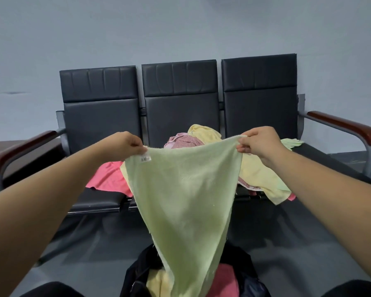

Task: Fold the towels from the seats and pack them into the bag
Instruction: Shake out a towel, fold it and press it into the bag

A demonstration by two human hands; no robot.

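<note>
The left hand (124, 144), centre left of the frame, pinches the upper left corner of the green towel (184, 200). Its fingers (140, 146) are curled onto the cloth just above a small label (145, 159). Below that hand, a pink towel (107, 179) lies on the seats (99, 116). The green towel hangs spread between both hands, in front of the seats, and narrows downward to the bag (135, 273) at bottom centre. The bag stands open on the floor, with yellow and pink cloth visible inside. The right hand (261, 142), centre right, pinches the towel's upper right corner, fingers (243, 144) closed on the hem. Below that hand, a yellow towel (257, 174) drapes over the seats' front edge.
</note>
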